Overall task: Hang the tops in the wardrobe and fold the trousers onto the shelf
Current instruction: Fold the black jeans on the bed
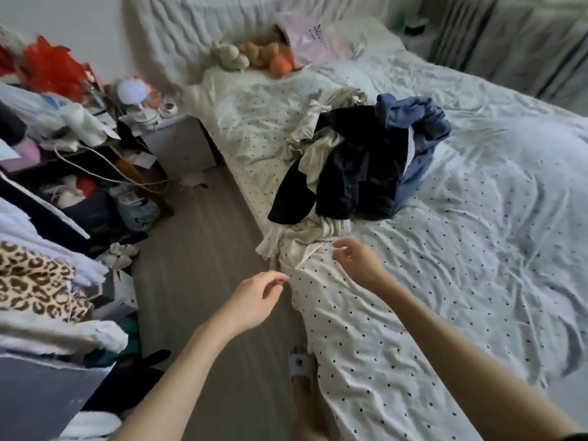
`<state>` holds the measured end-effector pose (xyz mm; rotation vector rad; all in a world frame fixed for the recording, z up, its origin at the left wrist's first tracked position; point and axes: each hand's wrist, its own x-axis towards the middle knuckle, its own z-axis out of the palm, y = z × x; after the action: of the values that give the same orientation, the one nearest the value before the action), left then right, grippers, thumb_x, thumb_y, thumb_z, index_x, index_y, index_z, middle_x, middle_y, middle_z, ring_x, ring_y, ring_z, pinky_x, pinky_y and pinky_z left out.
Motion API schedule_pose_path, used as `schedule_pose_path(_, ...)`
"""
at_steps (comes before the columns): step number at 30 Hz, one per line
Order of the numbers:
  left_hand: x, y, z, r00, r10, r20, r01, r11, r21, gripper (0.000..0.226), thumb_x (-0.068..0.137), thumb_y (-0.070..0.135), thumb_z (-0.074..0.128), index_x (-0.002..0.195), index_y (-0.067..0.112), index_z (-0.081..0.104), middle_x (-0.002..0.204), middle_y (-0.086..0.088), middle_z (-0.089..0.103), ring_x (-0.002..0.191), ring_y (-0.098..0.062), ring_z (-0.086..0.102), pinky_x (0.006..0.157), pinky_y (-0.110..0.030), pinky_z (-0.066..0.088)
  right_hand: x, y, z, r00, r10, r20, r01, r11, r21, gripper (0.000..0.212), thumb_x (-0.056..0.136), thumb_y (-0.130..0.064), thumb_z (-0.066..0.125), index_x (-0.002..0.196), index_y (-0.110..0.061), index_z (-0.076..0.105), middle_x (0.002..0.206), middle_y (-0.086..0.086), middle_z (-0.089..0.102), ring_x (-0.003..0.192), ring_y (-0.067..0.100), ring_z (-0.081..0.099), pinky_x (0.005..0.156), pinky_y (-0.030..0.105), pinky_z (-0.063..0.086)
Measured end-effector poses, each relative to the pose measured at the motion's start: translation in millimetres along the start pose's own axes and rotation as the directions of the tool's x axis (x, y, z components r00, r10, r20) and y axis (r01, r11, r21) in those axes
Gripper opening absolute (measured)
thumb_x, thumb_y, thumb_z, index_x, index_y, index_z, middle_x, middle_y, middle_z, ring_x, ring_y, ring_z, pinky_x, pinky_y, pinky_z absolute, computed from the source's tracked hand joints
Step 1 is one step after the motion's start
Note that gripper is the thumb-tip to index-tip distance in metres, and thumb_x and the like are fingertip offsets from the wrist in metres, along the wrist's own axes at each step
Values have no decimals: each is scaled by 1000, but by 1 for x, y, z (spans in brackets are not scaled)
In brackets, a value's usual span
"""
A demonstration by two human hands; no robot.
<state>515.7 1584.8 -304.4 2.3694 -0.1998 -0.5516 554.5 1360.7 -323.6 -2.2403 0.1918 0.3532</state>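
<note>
1. On the bed, near its left edge, lies a heap of clothes: a cream garment at the bottom, its near end trailing toward the bed's edge; a black garment bunched over it; a blue garment on the far right side of the heap, touching the black one.
2. Which pieces are tops and which trousers cannot be told; all are crumpled.
3. Right hand: hovering just beside the near end of the cream garment, fingers loosely curled, thumb and forefinger close together. Nothing in its hold.
4. Left hand: over the floor beside the bed's edge, near the cream garment's hanging corner. Fingers relaxed and slightly curled, holding nothing.
5. Bedding: white with small dark dots, heavily creased.
6. Head of bed: soft toys and a pink bag against the padded headboard.
7. Left of the bed: a small nightstand with a white lamp; nearer, a cluttered rack of clothes and bags, with a leopard-print fabric on a stack.
8. Floor: grey-brown boards. One foot in a white slipper shows by the bed's edge.
</note>
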Motion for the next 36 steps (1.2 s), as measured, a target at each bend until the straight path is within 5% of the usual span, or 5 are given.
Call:
schedule_pose_path(7, 172, 9, -52, 999, 27, 38, -30, 997, 68, 28, 98, 21, 43, 122, 26, 57, 121, 10, 57, 107, -3, 50, 85, -16, 35, 152, 4, -37, 980, 97, -171, -77, 990, 116, 36, 97, -29, 47, 130, -17, 51, 106, 1, 65, 70, 2, 52, 54, 14, 37)
schedule_pose_path(18, 360, 47, -55, 968, 151, 202, -198, 951, 236, 50, 97, 21, 48, 144, 26, 31, 154, 3, 18, 143, -16, 13, 114, -36, 20, 263, 33, -106, 914, 300, -272, -277, 953, 119, 54, 94, -33, 55, 142, -14, 37, 137, 9, 49, 123, 23, 49, 90, 28, 39)
schedule_pose_path(28, 579, 128, -59, 880, 405, 248, -462, 608, 646, 103, 82, 44, 66, 149, 30, -12, 157, -10, -6, 145, -30, 1, 114, -48, 14, 389, 22, -164, 756, 364, -544, -477, 875, -78, 85, 86, -48, 60, 151, -27, 10, 158, 2, 14, 143, 25, 20, 110, 54, 21)
schedule_pose_path(32, 633, 136, -63, 791, 550, 268, -556, 461, 692, 55, 90, 32, 55, 141, 24, 34, 123, -5, 55, 113, -24, 53, 93, -35, 35, 433, 16, -167, 703, 490, -516, -636, 758, -147, 65, 90, -49, 54, 146, -33, 27, 157, 5, 15, 142, 26, 19, 110, 59, 13)
schedule_pose_path(36, 680, 144, -103, 849, 508, 149, -516, 733, 443, 19, 88, 17, 57, 105, 20, 66, 100, -6, 70, 98, -29, 61, 78, -33, 42, 476, -6, -201, 562, 440, -701, -613, 790, 5, 25, 98, -28, 42, 111, -19, 61, 123, 2, 60, 110, 28, 55, 109, 51, 20)
